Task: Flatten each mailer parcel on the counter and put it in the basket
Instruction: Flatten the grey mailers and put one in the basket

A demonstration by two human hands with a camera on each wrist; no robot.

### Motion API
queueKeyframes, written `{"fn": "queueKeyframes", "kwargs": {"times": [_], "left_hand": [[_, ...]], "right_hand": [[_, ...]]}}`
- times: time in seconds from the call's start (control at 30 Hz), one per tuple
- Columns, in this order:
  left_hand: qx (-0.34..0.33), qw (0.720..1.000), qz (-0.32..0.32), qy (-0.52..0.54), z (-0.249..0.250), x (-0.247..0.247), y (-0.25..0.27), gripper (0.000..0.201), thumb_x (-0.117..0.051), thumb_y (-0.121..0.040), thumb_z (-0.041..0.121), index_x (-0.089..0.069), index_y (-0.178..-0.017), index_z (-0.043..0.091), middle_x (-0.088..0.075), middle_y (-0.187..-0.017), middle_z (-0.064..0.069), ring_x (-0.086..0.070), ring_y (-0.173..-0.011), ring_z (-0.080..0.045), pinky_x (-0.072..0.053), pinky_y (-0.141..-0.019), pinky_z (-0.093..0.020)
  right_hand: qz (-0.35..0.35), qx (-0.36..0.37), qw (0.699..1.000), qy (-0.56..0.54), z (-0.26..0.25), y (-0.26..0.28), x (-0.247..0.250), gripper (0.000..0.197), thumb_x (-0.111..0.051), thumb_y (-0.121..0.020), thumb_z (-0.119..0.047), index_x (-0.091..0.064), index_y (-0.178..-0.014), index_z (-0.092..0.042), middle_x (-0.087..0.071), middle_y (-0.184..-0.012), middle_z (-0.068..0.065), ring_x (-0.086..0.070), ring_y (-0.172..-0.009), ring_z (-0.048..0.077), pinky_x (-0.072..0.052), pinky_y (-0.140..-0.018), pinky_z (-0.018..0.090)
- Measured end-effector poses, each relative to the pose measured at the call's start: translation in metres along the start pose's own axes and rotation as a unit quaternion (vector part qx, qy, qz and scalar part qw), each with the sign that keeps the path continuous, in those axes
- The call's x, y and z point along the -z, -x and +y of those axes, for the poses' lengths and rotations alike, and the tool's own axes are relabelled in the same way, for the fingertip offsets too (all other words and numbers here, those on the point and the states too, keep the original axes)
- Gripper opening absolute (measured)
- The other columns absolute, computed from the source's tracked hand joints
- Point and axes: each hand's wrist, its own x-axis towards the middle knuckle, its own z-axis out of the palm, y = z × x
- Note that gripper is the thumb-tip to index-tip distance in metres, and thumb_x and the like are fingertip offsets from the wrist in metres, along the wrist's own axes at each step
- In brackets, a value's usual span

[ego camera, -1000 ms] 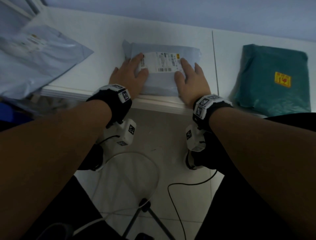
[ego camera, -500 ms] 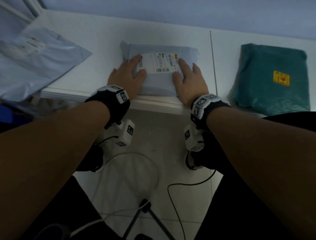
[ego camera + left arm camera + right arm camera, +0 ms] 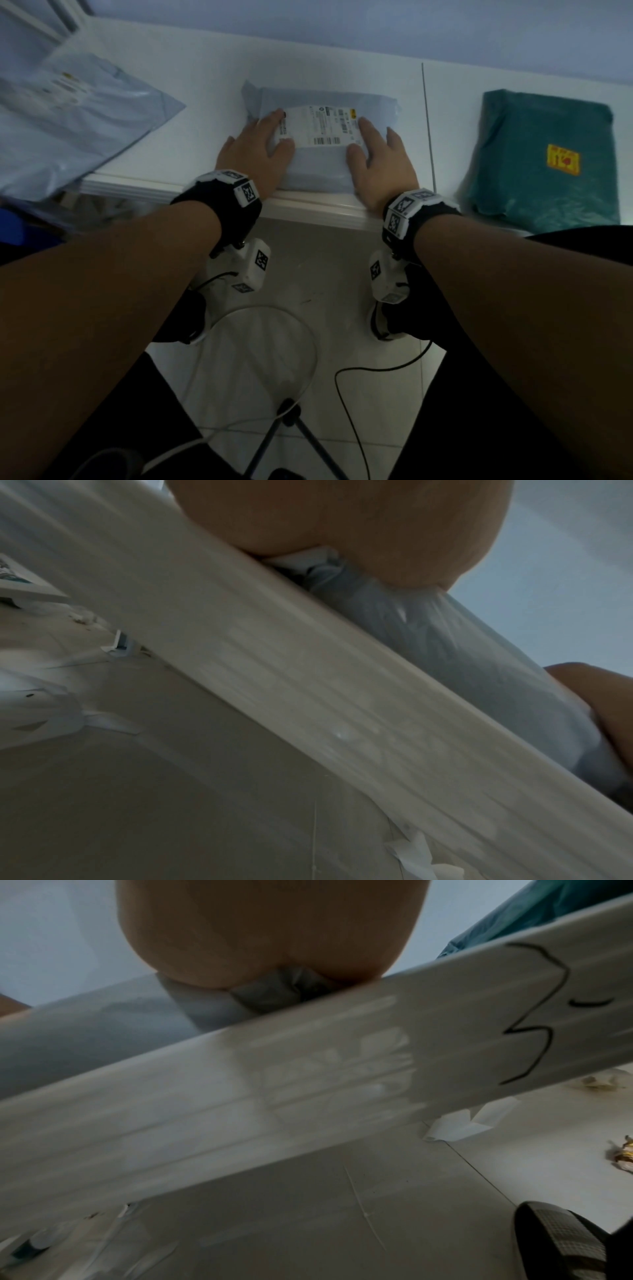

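A grey mailer parcel (image 3: 322,161) with a white shipping label (image 3: 322,126) lies at the near edge of the white counter (image 3: 205,78). My left hand (image 3: 260,144) lies flat on its left side and my right hand (image 3: 376,154) lies flat on its right side, fingers straight, both pressing down. In the left wrist view the heel of my left hand (image 3: 359,526) bears on the grey mailer parcel (image 3: 462,656) at the counter's edge. The right wrist view shows my right hand (image 3: 270,931) pressing the grey mailer parcel (image 3: 85,1031). No basket is in view.
A teal mailer parcel (image 3: 548,157) with a yellow sticker lies on the counter at the right. A large pale blue mailer (image 3: 68,123) hangs over the counter's left end. Below the counter are floor tiles, cables (image 3: 359,377) and a tripod leg (image 3: 274,435).
Both hands stay flat on the grey mailer parcel; their position has barely shifted. The parcel has not moved.
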Motion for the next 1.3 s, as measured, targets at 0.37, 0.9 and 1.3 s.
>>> {"fn": "queueKeyframes", "kwargs": {"times": [0.37, 0.9, 1.3], "left_hand": [[-0.004, 1.000, -0.001, 0.003, 0.000, 0.000, 0.001, 0.062, -0.032, -0.089, 0.055, -0.027, -0.148, 0.039, -0.030, -0.156, 0.005, -0.030, -0.142, -0.016, -0.016, -0.119, -0.043], [0.010, 0.999, -0.030, -0.017, 0.002, 0.002, -0.001, 0.065, -0.029, -0.088, 0.059, -0.021, -0.150, 0.040, -0.026, -0.158, 0.000, -0.026, -0.144, -0.019, -0.012, -0.120, -0.043], [0.045, 0.985, -0.144, -0.085, 0.003, 0.025, -0.007, 0.089, -0.020, -0.074, 0.080, 0.009, -0.150, 0.042, -0.006, -0.162, 0.004, -0.009, -0.148, -0.024, 0.002, -0.119, -0.044]], "right_hand": [[-0.005, -0.001, 1.000, -0.002, -0.001, 0.001, 0.001, 0.059, -0.033, -0.099, -0.053, -0.023, -0.155, -0.033, -0.018, -0.161, 0.018, -0.025, -0.146, 0.034, -0.025, -0.117, 0.041], [-0.041, -0.018, 0.999, 0.011, -0.002, -0.001, 0.005, 0.061, -0.030, -0.098, -0.057, -0.016, -0.155, -0.039, -0.016, -0.161, 0.018, -0.022, -0.147, 0.036, -0.022, -0.119, 0.043], [-0.113, -0.010, 0.992, 0.063, -0.004, -0.011, 0.025, 0.068, -0.030, -0.096, -0.064, -0.010, -0.155, -0.038, -0.021, -0.160, 0.019, -0.023, -0.146, 0.034, -0.018, -0.119, 0.048]]}}
